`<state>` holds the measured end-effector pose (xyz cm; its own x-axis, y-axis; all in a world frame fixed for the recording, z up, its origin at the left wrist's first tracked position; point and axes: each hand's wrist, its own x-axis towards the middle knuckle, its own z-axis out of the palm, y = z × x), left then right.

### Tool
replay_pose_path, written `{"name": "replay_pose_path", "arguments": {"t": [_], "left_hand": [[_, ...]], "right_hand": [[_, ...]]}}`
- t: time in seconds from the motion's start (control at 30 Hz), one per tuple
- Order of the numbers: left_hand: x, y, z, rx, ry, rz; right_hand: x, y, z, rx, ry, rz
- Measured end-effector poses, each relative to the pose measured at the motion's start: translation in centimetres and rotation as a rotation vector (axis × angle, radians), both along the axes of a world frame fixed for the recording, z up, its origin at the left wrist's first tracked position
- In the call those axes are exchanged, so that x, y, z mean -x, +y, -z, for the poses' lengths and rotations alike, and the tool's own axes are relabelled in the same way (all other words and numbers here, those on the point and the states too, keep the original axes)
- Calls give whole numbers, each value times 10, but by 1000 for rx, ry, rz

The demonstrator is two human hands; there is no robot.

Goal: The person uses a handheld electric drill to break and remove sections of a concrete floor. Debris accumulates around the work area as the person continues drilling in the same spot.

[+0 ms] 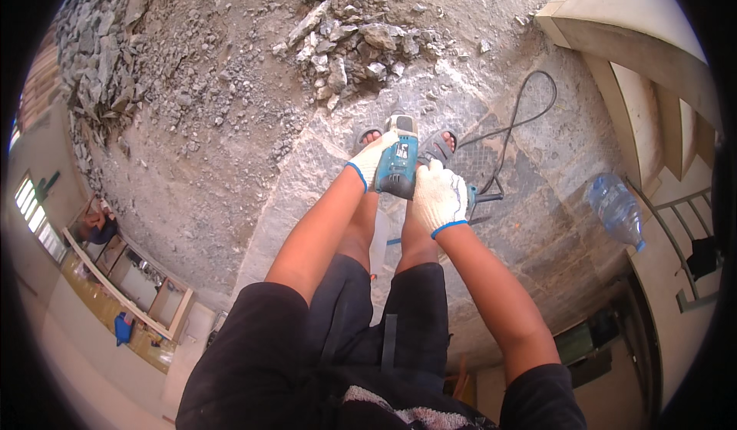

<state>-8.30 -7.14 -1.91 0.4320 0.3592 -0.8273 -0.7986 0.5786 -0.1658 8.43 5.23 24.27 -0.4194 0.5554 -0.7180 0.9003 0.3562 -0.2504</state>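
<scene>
Between my legs a teal electric demolition hammer [398, 170] stands roughly upright in front of me, its grey-topped housing pointing away. My left hand [374, 158], in a cream knit glove with a blue cuff, is closed around the left side of its body. In a matching glove, my right hand [440, 195] grips it on the right, where the handle is mostly covered. The tool's lower end and any bit are hidden from above. A black power cord [510, 127] loops over the floor to the right. My sandalled feet [437, 147] are on either side of the tool.
Broken concrete chunks [338, 46] are heaped just ahead, with more rubble [100, 61] at far left. On the right are pale steps [629, 84], a large clear water bottle [614, 209] and a metal railing [679, 215]. Another person [98, 223] is at far left, beside a wooden frame [127, 296].
</scene>
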Motion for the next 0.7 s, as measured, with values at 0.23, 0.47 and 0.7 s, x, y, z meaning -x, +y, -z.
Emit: {"name": "replay_pose_path", "arguments": {"t": [0.23, 0.47, 0.7], "left_hand": [[5, 49, -69, 14, 134, 172], [9, 78, -92, 44, 108, 96], [8, 81, -88, 75, 122, 99]], "right_hand": [[-1, 13, -2, 11, -2, 16], [4, 29, -4, 11, -24, 27], [4, 30, 1, -5, -3, -6]]}}
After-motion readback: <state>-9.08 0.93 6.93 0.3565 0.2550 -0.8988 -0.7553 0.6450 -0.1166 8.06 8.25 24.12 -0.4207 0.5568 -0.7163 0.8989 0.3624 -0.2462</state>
